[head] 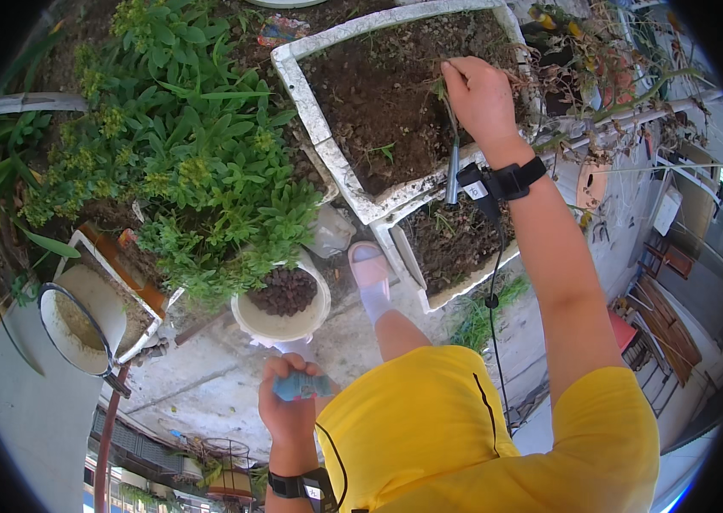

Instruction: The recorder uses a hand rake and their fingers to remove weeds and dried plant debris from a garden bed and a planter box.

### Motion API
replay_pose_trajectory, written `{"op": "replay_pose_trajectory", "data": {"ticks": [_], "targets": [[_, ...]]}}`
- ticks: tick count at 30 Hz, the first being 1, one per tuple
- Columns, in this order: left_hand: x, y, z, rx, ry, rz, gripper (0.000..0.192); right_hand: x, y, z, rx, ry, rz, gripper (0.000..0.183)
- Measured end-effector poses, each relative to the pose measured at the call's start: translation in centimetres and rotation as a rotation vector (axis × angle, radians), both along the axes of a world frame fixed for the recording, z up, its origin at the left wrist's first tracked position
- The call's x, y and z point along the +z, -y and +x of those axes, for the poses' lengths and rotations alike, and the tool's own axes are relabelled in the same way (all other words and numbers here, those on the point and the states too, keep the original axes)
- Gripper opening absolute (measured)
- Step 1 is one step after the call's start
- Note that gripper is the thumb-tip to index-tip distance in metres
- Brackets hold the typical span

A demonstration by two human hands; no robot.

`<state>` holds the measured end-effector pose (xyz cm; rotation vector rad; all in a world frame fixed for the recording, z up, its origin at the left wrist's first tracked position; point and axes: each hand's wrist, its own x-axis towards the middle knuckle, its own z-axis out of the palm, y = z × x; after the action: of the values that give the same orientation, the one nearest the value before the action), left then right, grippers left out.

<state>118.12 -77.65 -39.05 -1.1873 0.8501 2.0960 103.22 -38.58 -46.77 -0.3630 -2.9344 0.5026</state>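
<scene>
My left hand (pixel 288 397) is wrapped around a small blue packet (pixel 300 385), low in front of my yellow shirt. My right hand (pixel 482 99) is held over the right side of a white foam planter box (pixel 300 96) filled with dark soil (pixel 374 122). Its fingers are curled in and thumb and forefinger meet near thin dry stems; whether anything is pinched there cannot be made out. Just below that hand, a small garden hand tool (pixel 454 173) with a grey metal handle leans across the box's near rim, its far end among weeds.
A second foam box (pixel 464 256) with soil adjoins the first. Leafy green plants (pixel 207 160) crowd the left, near a white bucket (pixel 281 324) holding brown lumps and a dark-rimmed pail (pixel 79 327). Dried tomato-like plants (pixel 586 70) hang at right. My sandalled foot (pixel 371 269) stands beside the boxes.
</scene>
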Motion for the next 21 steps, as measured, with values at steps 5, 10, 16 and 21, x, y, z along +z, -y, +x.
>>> {"op": "replay_pose_trajectory", "data": {"ticks": [5,10,16,21], "targets": [[-0.7,0.1,0.7,-0.021,0.0,-0.008,0.012,-6.1,-0.7,1.0,-0.069,0.355,-0.043,0.023],[-0.4,1.4,1.2,-0.008,0.025,0.018,0.011,-0.9,1.7,1.0,-0.225,0.109,-0.234,0.021],[-0.3,1.4,1.1,0.002,0.024,0.012,0.011,4.3,3.4,-0.9,-0.126,-0.456,-0.234,0.014],[-0.2,1.8,1.2,0.026,0.012,0.013,0.012,7.7,5.1,-2.7,-0.016,-0.638,-0.07,0.009]]}}
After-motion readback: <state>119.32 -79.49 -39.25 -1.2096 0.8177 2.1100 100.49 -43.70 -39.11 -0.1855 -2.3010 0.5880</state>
